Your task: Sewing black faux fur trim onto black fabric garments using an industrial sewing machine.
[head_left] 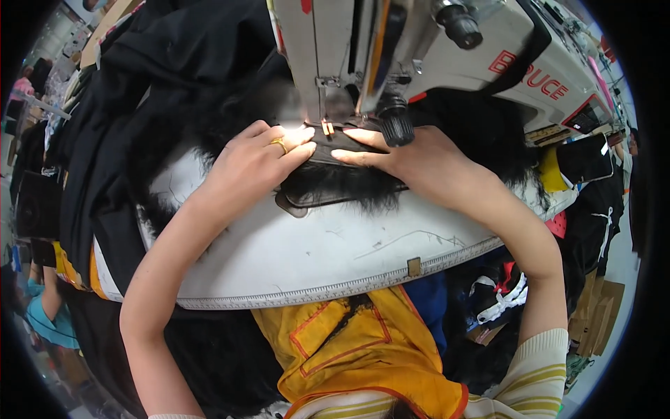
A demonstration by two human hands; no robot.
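Black cloth with a shaggy fur edge (377, 194) lies under the needle area of a white sewing machine (447, 66). My left hand (255, 162), with a gold ring, rests on it just left of the presser foot (326, 128). Its fingers stretch forward, tips pressed on the cloth beside the lit spot. From the other side my right hand (436, 164) lies on the same cloth, thumb and forefinger outstretched and apart, pointing at the foot. A black knob (396, 127) covers part of that hand. Neither hand is closed round anything.
A white machine table (335, 244) curves before me, a ruler strip (300, 293) along its near edge. Black fabric (98, 181) is heaped at the left. A dark phone-like device (585, 159) lies at the right. Another person's arm (50, 300) shows at far left.
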